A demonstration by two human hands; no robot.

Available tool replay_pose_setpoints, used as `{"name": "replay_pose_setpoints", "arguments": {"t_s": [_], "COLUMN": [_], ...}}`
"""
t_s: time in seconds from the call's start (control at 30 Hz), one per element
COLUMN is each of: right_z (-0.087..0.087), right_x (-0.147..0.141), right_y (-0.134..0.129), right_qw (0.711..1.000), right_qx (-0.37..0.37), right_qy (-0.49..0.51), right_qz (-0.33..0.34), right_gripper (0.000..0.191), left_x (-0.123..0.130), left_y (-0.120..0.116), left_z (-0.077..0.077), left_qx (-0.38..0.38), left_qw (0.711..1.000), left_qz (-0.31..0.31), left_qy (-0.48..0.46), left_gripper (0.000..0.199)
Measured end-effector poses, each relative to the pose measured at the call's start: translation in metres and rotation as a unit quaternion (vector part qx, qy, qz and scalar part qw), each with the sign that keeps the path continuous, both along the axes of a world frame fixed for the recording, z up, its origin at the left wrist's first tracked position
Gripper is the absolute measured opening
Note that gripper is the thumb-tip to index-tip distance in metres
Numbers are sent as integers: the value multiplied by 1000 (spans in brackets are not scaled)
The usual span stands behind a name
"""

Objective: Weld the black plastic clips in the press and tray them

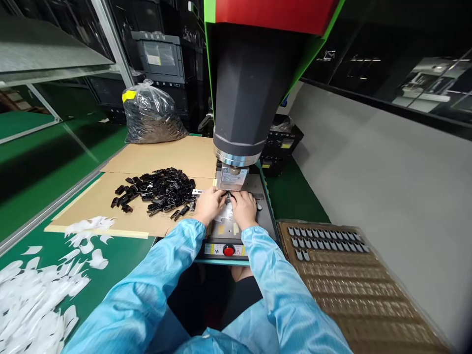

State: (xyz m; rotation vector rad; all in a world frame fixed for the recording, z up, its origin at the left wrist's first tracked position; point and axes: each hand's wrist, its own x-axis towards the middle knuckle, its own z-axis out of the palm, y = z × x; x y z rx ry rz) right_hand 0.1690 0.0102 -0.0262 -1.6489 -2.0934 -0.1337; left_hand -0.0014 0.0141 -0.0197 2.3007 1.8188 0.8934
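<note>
Workpiece between left fingers and right fingers, beneath press head.

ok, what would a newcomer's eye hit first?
Probably the dark machine head under a red-and-green housing, top centre, with the left grip and right grip close to its metal block. Next, the heap of black parts on cardboard, left of centre, and the thin white pieces at lower left. Then the brown tray at lower right, its grey pieces in rows.
</note>
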Motion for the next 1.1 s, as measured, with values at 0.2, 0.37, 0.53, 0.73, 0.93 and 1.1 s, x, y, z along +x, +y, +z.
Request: {"name": "replay_pose_setpoints", "arguments": {"t_s": [0.2, 0.37, 0.53, 0.73, 0.93, 1.1], "right_z": [4, 11, 8, -11, -21, -17], "right_x": [-7, 5, 62, 141, 153, 147], "right_y": [-1, -7, -50, -116, -129, -127], "right_qw": [1000, 999, 995, 990, 986, 988], "right_qx": [-7, -22, -12, -91, -94, -92], "right_qy": [-25, 14, 63, -28, -95, -89], "right_qz": [-7, 22, 72, 101, 97, 90], "right_gripper": [31, 41, 44, 61, 74, 66], "left_x": [7, -1, -47, -110, -116, -113], "left_y": [-4, -11, -59, -131, -136, -135], "left_z": [9, 16, 11, -21, -31, -29], "left_qx": [-26, -40, -38, -71, -79, -89], "left_qw": [994, 993, 994, 975, 973, 973], "left_qz": [-16, -37, -80, -153, -135, -129], "left_qy": [107, 102, 70, 147, 170, 168], "left_gripper": [37, 48, 58, 69, 79, 80]}}
